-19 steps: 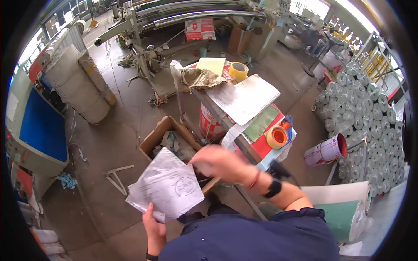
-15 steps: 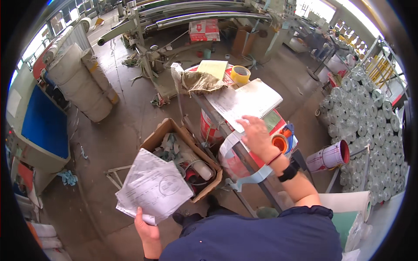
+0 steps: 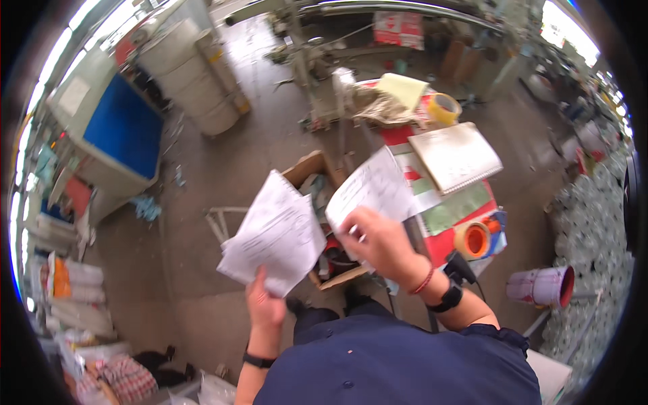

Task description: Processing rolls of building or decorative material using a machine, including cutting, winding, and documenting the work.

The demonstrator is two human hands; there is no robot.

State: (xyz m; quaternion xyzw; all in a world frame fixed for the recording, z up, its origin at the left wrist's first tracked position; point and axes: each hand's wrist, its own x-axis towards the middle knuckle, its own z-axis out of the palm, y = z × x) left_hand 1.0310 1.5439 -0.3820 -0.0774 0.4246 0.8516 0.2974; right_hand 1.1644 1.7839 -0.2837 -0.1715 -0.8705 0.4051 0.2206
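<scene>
My left hand (image 3: 266, 304) grips a small stack of printed paper sheets (image 3: 273, 233) by the lower edge, thumb on top. In my right hand (image 3: 385, 250), closed at the corner, is a single white sheet of paper (image 3: 378, 185), lifted beside the stack. Both papers hang over an open cardboard box (image 3: 314, 165) and partly hide what is in it. Just right of the lifted sheet, a spiral notebook (image 3: 455, 155) lies on a red and white surface (image 3: 442, 246). An orange tape roll (image 3: 472, 239) is near my right wrist.
A yellow tape roll (image 3: 443, 109), crumpled brown wrapping (image 3: 385, 108) and a yellow pad (image 3: 403, 89) lie at the surface's far end. A stained bucket (image 3: 540, 287) stands to the right, beside stacked clear-wrapped rolls (image 3: 594, 243). Left are large wrapped rolls (image 3: 192, 74) and a blue-panelled machine (image 3: 125, 128).
My right hand has taken the single sheet off the notebook and drawn it left and toward me. The left-hand stack is now closer to it. The whole view has swung left.
</scene>
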